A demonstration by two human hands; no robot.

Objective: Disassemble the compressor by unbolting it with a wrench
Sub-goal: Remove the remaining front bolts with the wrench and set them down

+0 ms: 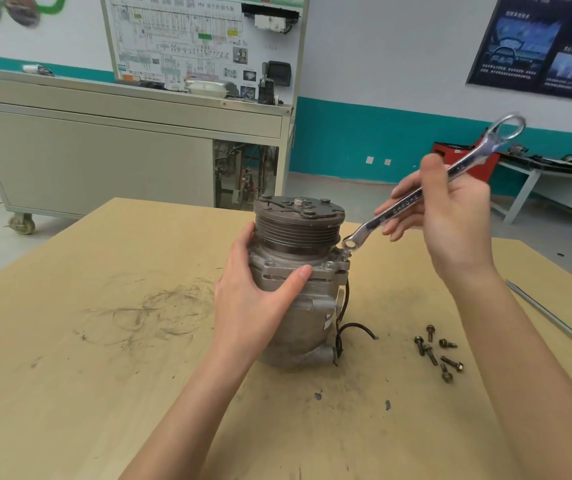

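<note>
One left hand (253, 299) partly hides compressor (298, 233)

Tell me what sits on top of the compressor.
A grooved pulley with a centre nut. The wrench, held by the right hand, has its lower ring at a flange bolt. The pulley hides the housing face beneath it.

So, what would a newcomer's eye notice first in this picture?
The grey compressor standing upright in the middle of the table, with the left hand gripping its body. Next, the right hand holding a wrench, whose lower ring sits at a bolt on the compressor's right side. Several loose bolts lie on the table further right.
</note>
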